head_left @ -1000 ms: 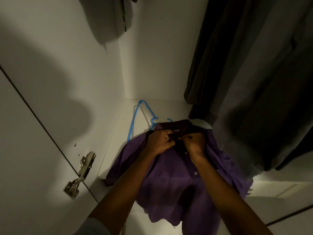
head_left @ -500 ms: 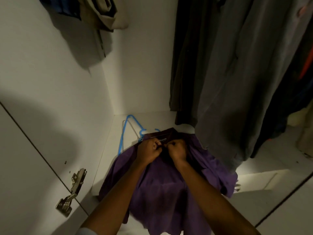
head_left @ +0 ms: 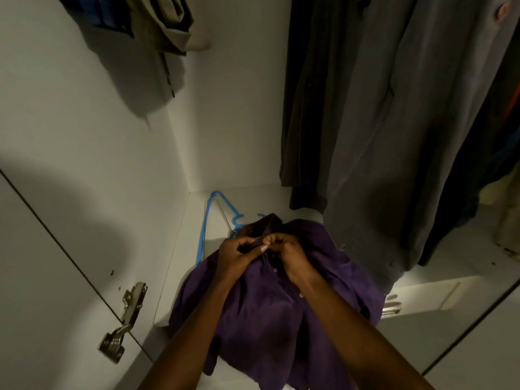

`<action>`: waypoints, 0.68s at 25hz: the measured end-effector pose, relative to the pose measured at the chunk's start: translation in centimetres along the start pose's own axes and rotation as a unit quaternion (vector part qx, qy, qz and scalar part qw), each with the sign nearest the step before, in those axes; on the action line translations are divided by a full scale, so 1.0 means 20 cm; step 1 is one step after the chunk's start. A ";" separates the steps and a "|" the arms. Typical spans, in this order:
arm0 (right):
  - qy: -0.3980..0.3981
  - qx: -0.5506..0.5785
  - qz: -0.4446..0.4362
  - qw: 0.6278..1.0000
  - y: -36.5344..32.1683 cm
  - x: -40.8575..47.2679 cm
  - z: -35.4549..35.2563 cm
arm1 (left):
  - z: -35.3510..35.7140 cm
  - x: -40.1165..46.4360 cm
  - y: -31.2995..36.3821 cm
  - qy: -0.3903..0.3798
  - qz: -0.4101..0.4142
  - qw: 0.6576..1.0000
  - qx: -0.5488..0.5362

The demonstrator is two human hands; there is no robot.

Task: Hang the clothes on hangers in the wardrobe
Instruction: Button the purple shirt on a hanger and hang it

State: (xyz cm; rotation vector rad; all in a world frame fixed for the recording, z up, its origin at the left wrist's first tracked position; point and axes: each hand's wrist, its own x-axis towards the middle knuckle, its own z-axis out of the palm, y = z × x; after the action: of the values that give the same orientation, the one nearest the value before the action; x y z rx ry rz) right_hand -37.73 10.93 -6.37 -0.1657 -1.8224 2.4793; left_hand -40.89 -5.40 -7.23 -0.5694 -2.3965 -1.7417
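A purple button-up shirt (head_left: 270, 313) lies spread on the white wardrobe shelf (head_left: 253, 198), its collar pointing to the back. My left hand (head_left: 239, 256) and my right hand (head_left: 289, 254) meet just below the collar, each pinching the shirt's front placket at the top button. A blue hanger (head_left: 209, 218) lies on the shelf behind and left of the shirt, its lower part hidden under the fabric. A thin clear or metal hanger seems to lie beside it.
Dark grey clothes (head_left: 380, 122) hang on the right, down to just above the shirt. More garments (head_left: 157, 26) hang at the top left. A metal door hinge (head_left: 123, 322) sticks out at the lower left. White wardrobe walls close in the left and back.
The view has tilted upward, so more of the hanging clothes show. Both hands stay at the collar, and their fingers have shifted to pinch the top of the placket.
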 end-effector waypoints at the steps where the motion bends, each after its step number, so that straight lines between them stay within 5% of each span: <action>1: 0.003 -0.012 -0.009 1.000 0.00 0.00 0.01 | 0.00 0.00 0.00 0.004 -0.007 1.000 -0.002; 17: 0.101 0.039 0.054 0.993 0.04 -0.01 0.22 | -0.03 -0.03 0.02 0.087 -0.115 0.981 -0.130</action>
State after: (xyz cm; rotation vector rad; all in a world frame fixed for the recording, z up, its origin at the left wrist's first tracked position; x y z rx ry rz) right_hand -38.16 6.43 -5.84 -0.5032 -1.6761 2.4924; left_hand -40.36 -6.05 -6.84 -0.1576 -2.2048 -2.1195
